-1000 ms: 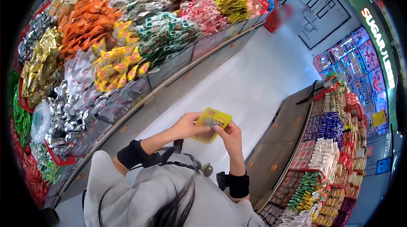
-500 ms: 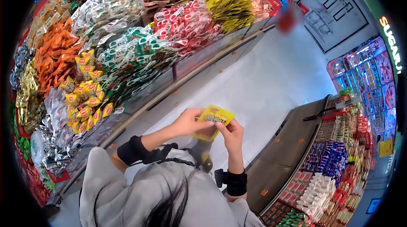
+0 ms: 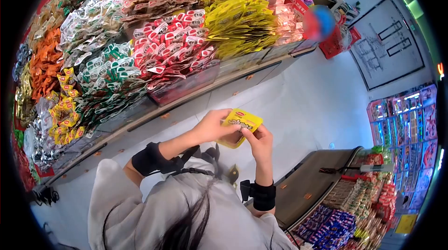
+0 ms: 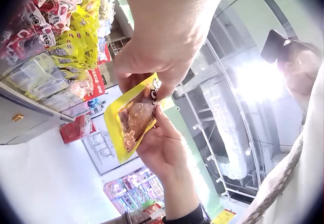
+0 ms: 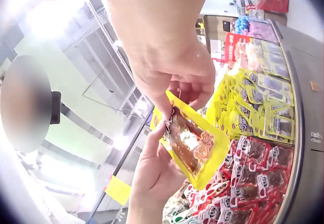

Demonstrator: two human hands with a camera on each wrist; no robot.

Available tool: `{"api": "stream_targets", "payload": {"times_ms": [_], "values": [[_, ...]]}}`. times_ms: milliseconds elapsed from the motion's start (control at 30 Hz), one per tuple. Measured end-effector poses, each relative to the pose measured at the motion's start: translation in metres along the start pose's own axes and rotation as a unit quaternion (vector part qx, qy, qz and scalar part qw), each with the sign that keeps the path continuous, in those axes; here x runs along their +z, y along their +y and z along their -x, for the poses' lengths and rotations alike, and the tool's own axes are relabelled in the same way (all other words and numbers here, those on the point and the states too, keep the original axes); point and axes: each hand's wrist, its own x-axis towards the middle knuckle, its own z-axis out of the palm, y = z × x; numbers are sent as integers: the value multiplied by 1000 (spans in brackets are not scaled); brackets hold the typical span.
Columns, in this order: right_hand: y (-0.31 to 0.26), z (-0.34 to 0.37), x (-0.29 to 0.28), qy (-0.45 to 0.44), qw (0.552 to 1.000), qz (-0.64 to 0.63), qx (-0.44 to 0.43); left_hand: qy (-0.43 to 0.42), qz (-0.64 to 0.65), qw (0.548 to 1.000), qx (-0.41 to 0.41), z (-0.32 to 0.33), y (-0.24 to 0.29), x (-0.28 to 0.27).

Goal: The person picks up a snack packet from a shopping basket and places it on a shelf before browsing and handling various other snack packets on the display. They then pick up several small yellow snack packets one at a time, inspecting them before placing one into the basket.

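Observation:
A flat yellow snack packet (image 3: 247,118) is held up between both hands over the aisle floor. Its clear window (image 5: 187,140) shows glossy brown food inside. My left hand (image 3: 212,126) grips the packet's left edge, thumb lying across the printed front. At the right edge, my right hand (image 3: 260,142) pinches it, the thumb close to the left thumb. Seen from the left wrist, the packet (image 4: 132,118) is tilted, with the left hand (image 4: 157,52) above it and the right hand (image 4: 164,150) below.
Left of the aisle runs a long counter heaped with wrapped snacks, including red-and-white packets (image 3: 172,47) and yellow packets (image 3: 240,21). A lower counter (image 3: 303,175) with blue-wrapped sweets (image 3: 326,224) stands at right. Pale floor (image 3: 308,105) lies between them; a red bin (image 3: 331,49) stands beyond.
The head view has shifted along the aisle; the left counter's piles slide left and down, and the yellow packets appear closer. Both hands keep holding the packet in nearly the same pose.

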Motion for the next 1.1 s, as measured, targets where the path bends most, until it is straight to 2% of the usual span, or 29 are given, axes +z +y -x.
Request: {"api": "stream_targets", "payload": {"times_ms": [167, 300, 400, 533, 567, 700, 800, 933, 967, 1067, 1100], "values": [[5, -52, -23, -40, 999, -19, 19, 39, 44, 998, -18, -43, -13, -2], [4, -97, -37, -68, 997, 1, 40, 54, 14, 998, -30, -80, -22, -14], [-3, -137, -44, -87, 996, -7, 9, 68, 31, 997, -12, -112, -20, -26], [-17, -189, -56, -112, 992, 51, -9, 94, -79, 992, 27, -152, -10, -48], [-19, -203, -60, -127, 989, 73, -9, 118, -59, 990, 42, -161, -13, -50], [-41, -236, -61, -166, 981, 98, 23, 131, -84, 986, 63, -183, -6, -64], [-47, -255, -56, -177, 983, 55, 7, 119, -65, 989, 66, -194, 6, -75], [-50, -277, -56, -187, 980, 66, -34, 151, -69, 984, 69, -206, 8, -80], [-51, -282, -58, -188, 979, 71, -37, 165, -62, 980, 95, -209, 8, -80], [-59, -299, -65, -181, 981, 67, -38, 173, -36, 981, 81, -213, 15, -87], [-62, -306, -70, -176, 982, 64, -36, 171, 11, 979, 106, -216, 9, -89]]}}
